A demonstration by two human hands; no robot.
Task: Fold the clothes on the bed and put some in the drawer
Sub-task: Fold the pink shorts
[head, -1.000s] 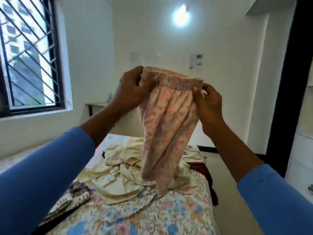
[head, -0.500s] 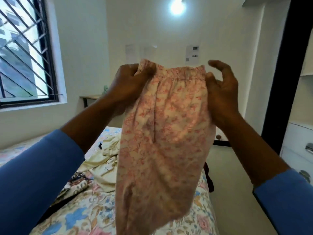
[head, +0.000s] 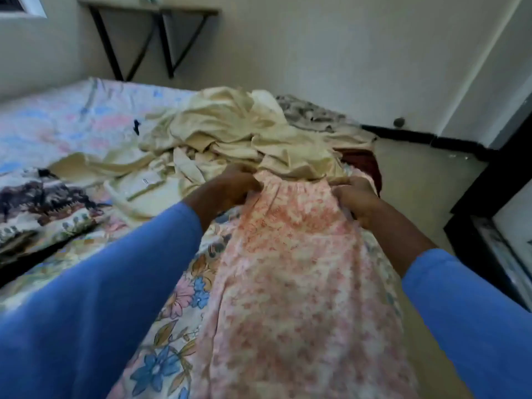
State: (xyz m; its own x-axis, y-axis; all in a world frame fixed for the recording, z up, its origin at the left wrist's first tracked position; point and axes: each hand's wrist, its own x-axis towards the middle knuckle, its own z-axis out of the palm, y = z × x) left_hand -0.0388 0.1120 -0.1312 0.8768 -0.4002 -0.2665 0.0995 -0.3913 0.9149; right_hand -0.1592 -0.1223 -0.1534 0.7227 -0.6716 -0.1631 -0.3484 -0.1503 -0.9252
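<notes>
We have lowered the pink floral shorts [head: 290,254] onto the bed [head: 72,122], left grip [head: 230,188] and right grip [head: 357,200] closed on the waistband, ready for folding.

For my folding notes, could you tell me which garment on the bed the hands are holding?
The pink floral garment, gripped at its waistband by left hand and right hand; the cream clothes lie untouched.

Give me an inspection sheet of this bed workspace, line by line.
Surface: bed with floral sheet, partly covered.
Job's things: pink floral garment laid lengthwise on the bed; cream clothes pile behind it, unfolded.
Clutter: dark patterned fabric at left; maroon cloth at the bed's right edge.
Grippers: left hand and right hand grip the garment's waistband corners.
Cables: nothing seen.
Surroundings: wall shelf brackets, black skirting, floor.
</notes>
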